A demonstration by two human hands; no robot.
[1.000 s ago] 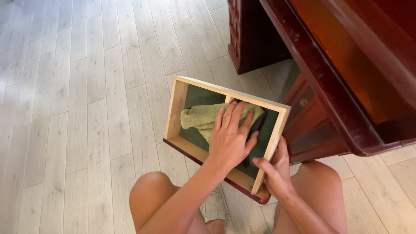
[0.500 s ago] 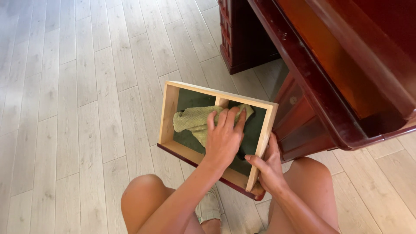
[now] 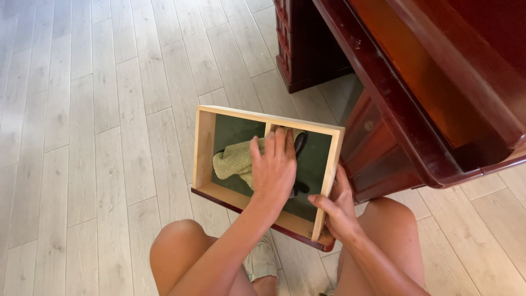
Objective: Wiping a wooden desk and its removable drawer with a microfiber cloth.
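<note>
On my lap, my right hand point(image 3: 341, 211) grips the drawer point(image 3: 206, 148) while my left hand point(image 3: 274, 167) presses the cloth point(image 3: 233, 160) flat inside; wiping seems mid-way.

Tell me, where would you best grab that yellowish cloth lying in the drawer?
Probably at the bunched end of the yellowish cloth, left of the left hand, coming from above. The drawer is open on top, its walls block the sides, and the loose folds there give something to pinch. The right hand steadies the drawer's side.
</note>
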